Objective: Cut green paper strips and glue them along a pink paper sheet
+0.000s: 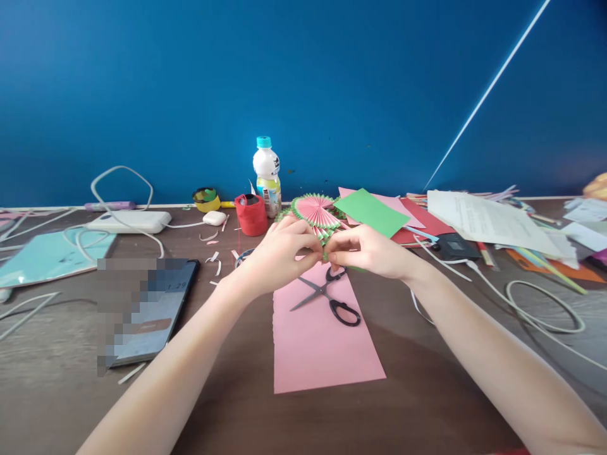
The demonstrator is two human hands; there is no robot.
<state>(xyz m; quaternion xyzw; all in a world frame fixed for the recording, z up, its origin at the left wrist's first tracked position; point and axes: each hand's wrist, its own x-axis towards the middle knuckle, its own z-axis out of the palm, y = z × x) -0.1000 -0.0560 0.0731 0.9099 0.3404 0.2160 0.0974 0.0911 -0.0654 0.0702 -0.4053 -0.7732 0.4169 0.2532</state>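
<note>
My left hand [291, 249] and my right hand [372, 253] meet fingertip to fingertip over the table, both closed in a pinch. Between them is a pink pleated paper piece [325, 233] with green edges; its lower end is covered by my fingers. Just behind lies a round pink paper fan [313, 210] with a green zigzag rim. Whether the two pleated parts are joined, I cannot tell. Under my hands, black-handled scissors [323, 291] lie with blades apart on a pink paper sheet [327, 354].
A red tape roll [251, 215] and a white bottle [267, 170] stand behind my left hand. To the left lie a phone [156, 316] and a white power bank [130, 221] with cables. A green sheet [372, 212] and papers [488, 218] cover the back right.
</note>
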